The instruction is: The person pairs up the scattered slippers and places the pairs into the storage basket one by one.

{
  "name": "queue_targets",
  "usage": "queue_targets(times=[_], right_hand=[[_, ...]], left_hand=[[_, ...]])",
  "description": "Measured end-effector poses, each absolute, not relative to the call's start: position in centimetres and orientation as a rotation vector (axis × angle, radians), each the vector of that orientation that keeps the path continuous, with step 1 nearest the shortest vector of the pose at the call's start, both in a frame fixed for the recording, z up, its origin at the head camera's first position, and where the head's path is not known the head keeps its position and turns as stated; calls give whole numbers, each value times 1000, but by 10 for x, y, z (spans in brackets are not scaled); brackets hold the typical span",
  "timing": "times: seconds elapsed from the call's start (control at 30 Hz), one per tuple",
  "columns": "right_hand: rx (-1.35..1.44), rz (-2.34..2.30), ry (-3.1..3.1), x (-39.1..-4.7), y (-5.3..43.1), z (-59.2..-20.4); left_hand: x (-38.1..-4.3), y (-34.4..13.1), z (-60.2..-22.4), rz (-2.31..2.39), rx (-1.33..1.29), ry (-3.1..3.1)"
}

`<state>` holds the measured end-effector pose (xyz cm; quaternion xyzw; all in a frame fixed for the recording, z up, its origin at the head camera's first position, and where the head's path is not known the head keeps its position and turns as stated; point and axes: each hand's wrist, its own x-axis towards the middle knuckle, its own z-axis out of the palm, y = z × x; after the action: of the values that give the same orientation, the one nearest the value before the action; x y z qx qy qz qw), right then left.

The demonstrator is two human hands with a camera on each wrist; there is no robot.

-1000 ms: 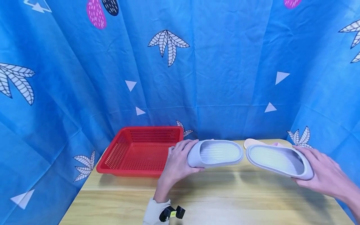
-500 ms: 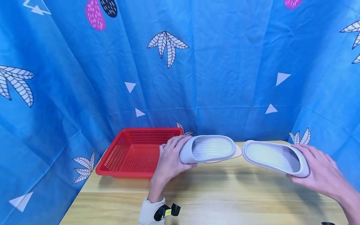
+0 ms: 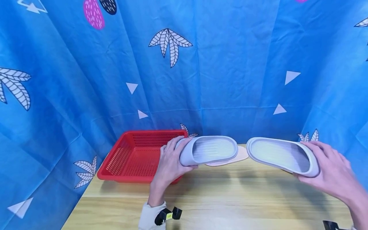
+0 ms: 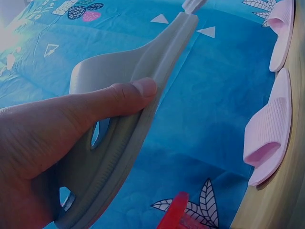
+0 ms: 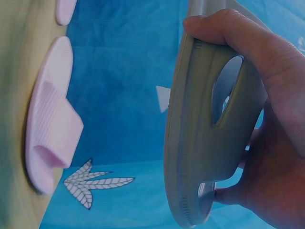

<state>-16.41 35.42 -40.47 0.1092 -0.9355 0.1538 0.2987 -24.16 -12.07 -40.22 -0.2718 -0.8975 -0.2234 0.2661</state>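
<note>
My left hand [image 3: 169, 161] grips the toe end of a pale grey slipper [image 3: 215, 149] in the head view, thumb along its side. The matching slipper [image 3: 277, 154] is held by its toe end in my right hand [image 3: 332, 171]. Both are raised above the table, openings toward the camera, heels facing each other with a small gap. Behind them a pink slipper [image 3: 242, 154] partly shows. In the left wrist view, a ribbed pink slipper [image 4: 269, 131] lies on the table with another pink slipper [image 4: 284, 31] beyond it. Some fingers are hidden by the grey slippers.
A red perforated basket [image 3: 126, 178] stands at the left of the wooden table [image 3: 212, 204], just beyond my left hand. A blue patterned curtain [image 3: 227, 83] hangs behind the table and along both sides.
Both hands have lifted the grey slippers slightly. The left hand has shifted left toward the basket, uncovering part of a pink slipper behind. Both grips stay the same.
</note>
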Motion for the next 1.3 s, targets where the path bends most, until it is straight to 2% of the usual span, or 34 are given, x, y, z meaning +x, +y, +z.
queue_targets(times=[1.3], right_hand=[[209, 377, -2372, -145, 343, -375]], left_hand=[[-235, -130, -394, -561, -679, -2350]])
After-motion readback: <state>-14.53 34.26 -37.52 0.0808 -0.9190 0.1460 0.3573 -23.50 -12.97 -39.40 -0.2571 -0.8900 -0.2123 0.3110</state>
